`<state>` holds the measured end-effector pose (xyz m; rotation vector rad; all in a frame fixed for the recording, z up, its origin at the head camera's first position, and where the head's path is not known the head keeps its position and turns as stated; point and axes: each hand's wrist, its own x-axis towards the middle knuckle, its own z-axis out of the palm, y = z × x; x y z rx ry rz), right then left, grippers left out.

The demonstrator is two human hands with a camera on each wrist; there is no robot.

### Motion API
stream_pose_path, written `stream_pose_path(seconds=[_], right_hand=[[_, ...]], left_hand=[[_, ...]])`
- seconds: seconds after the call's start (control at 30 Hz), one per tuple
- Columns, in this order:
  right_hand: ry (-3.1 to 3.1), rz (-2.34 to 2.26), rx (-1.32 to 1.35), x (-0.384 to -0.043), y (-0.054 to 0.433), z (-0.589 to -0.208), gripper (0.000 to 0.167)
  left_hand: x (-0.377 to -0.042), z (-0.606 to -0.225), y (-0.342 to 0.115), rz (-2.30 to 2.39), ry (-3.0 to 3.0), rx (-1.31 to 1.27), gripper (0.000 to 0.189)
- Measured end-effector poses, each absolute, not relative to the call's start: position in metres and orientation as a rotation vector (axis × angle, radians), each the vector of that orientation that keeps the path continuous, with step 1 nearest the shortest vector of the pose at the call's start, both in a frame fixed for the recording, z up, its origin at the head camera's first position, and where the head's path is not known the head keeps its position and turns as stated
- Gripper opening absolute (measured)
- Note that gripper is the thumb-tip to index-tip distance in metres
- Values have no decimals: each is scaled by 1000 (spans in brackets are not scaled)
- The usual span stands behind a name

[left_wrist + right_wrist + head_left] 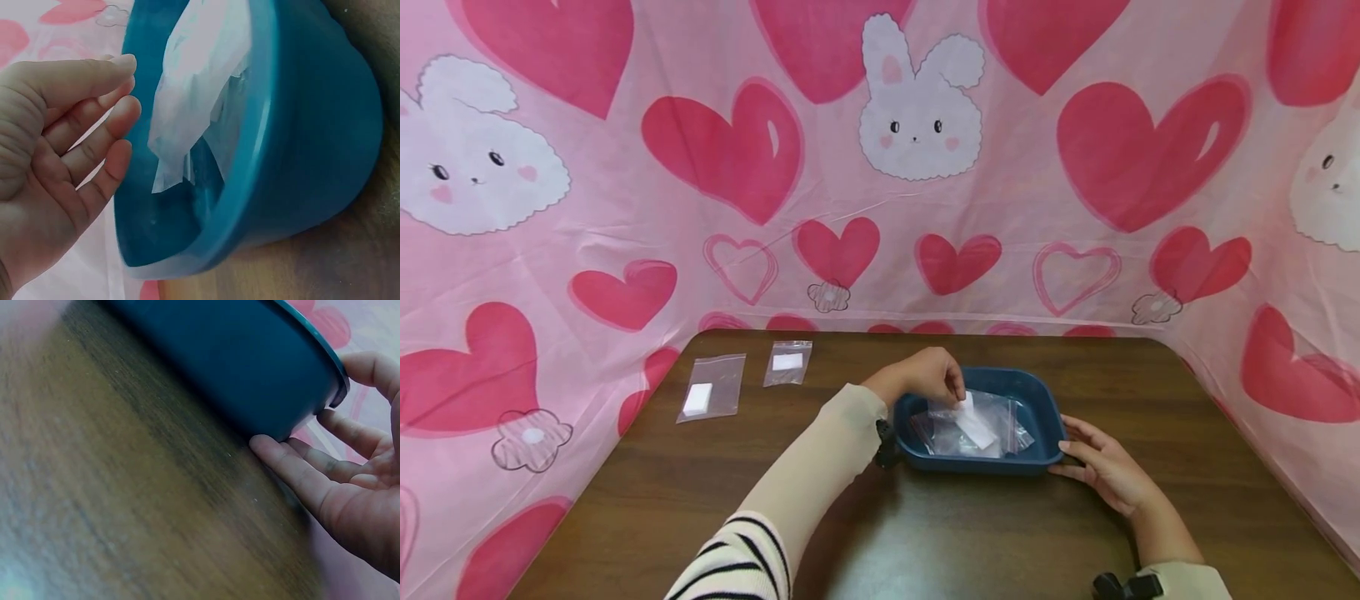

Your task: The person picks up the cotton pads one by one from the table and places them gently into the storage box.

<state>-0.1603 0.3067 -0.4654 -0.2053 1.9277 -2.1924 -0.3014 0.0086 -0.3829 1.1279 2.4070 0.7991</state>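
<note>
A blue plastic bin (pixel 1037 400) stands on the table, with several clear zip bags (pixel 947 437) and a white slip (pixel 976 429) inside. My left hand (pixel 931 375) reaches over the bin from the left, fingertips overlapping the slip's upper end in the head view. In the left wrist view its thumb and fingers (pixel 122 115) are bent loosely, with a gap between them and the crumpled bags (pixel 194 81). At the bin's right end, my right hand (pixel 1105 467) grips the corner, digits at the rim and low on the wall (pixel 250 369).
Two small zip bags lie at the table's far left: a larger one (pixel 722 387) and a smaller one (pixel 796 377), each with a white piece in it. The brown wooden table (pixel 970 533) meets a pink heart-print curtain (pixel 910 283) at the back and sides.
</note>
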Motion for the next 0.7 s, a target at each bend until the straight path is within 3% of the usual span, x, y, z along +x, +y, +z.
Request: stream_pose_path(seconds=[0.37,0.7], right_hand=[[1863,-2185,-334,-168,312,-464,37],[2081,-2047,-158,-173,307,-458,55]], left_hand=[[-299,-374,-9,970,2380,1094,6],[-301,-374,-27,1092,2357,1100,5]])
